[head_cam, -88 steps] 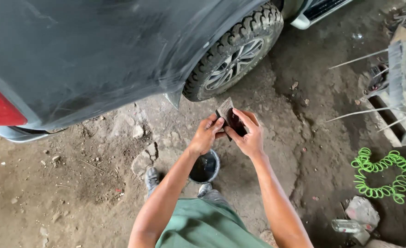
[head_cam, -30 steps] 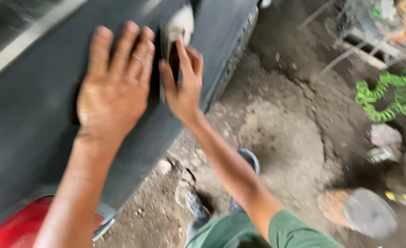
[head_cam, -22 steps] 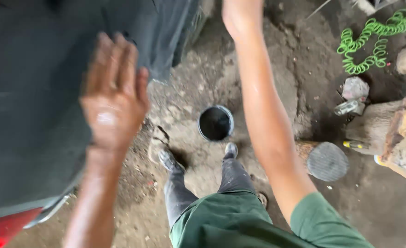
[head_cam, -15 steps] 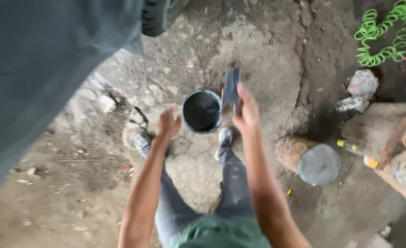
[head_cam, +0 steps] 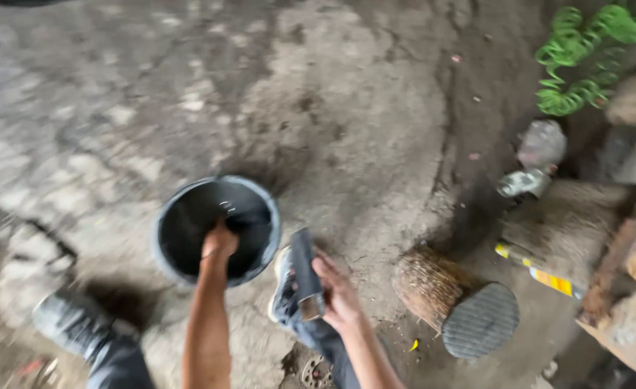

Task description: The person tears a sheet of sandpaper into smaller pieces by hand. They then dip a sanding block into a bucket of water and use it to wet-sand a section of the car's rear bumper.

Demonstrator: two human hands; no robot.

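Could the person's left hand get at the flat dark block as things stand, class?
Probably yes, but not freely: the left hand is down inside the black bucket, and the right hand already grips the flat dark block just beside the rim.

The dark car body that filled the view a second ago is gone; the camera now looks down at the dirt floor [head_cam: 375,108]. The left hand [head_cam: 219,243], earlier flat on the car panel, has dropped into the black bucket [head_cam: 181,223]. The right hand [head_cam: 338,292] has come down beside the bucket, gripping the flat dark block [head_cam: 305,277].
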